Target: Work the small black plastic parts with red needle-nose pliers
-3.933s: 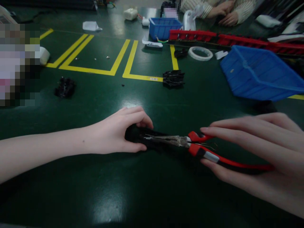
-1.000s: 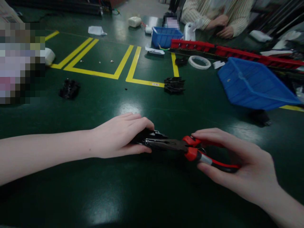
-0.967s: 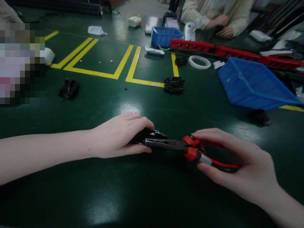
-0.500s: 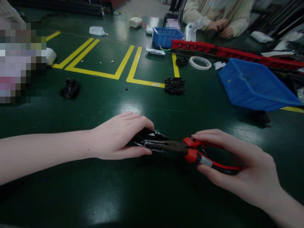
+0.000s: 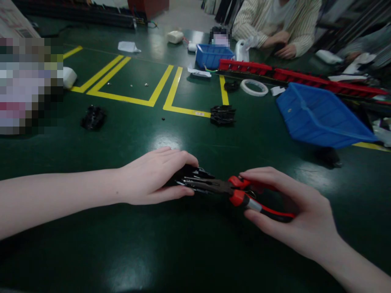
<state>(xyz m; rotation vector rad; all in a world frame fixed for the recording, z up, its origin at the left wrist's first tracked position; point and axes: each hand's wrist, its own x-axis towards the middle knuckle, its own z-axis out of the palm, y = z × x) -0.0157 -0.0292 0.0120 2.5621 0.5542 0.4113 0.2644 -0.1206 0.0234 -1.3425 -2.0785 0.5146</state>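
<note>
My left hand (image 5: 152, 175) is closed around a black part (image 5: 201, 174) low over the green table, its fingers over the far side and the thumb on the near side. Red-handled pliers (image 5: 238, 191) point left, with their dark jaws overlapping the black part; the tips are hard to make out. The pliers' handles are in my right hand (image 5: 299, 207), fingers on the upper handle and thumb along the lower one. Two similar black parts lie farther back, one at the left (image 5: 93, 117) and one near the middle (image 5: 222, 115).
A large blue bin (image 5: 324, 118) stands at the right, with a dark piece (image 5: 328, 157) before it. Behind are a tape roll (image 5: 254, 87), a long red strip (image 5: 305, 77) and a small blue bin (image 5: 214, 56). A person's hands (image 5: 282, 44) rest at the far edge.
My right hand and the pliers have moved left, bringing the jaws farther over the black part. My left hand has hardly moved. The camera view has shifted slightly.
</note>
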